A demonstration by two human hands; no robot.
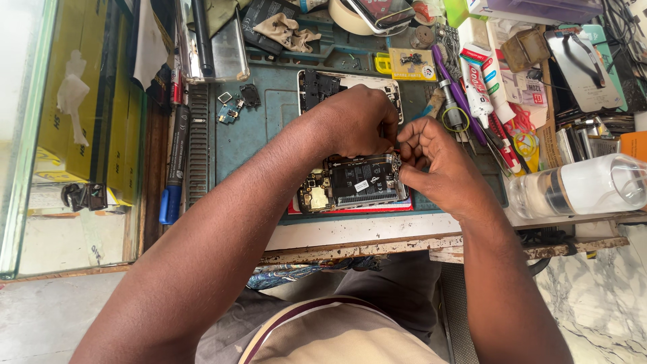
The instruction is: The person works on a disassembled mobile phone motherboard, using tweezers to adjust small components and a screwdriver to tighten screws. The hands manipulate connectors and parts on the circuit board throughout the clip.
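Observation:
An opened phone (350, 182) lies on a teal work mat (269, 128), its back cover off and circuit boards and metal shields showing. My left hand (357, 121) rests over the upper part of the phone, fingers curled and pinching at its right edge. From the right, my right hand (435, 162) meets it, with fingertips closed against the same spot on the phone's upper right corner. Whatever small part sits between the fingertips is hidden. A red strip shows under the phone's lower edge.
Small loose phone parts (232, 108) lie on the mat's upper left. A blue-capped marker (176, 162) lies left of the mat. Tubes (480, 84), tweezers, a tape roll (350, 13) and clutter fill the right and back. A clear plastic bottle (579, 185) lies at the right. A glass case (67, 135) stands left.

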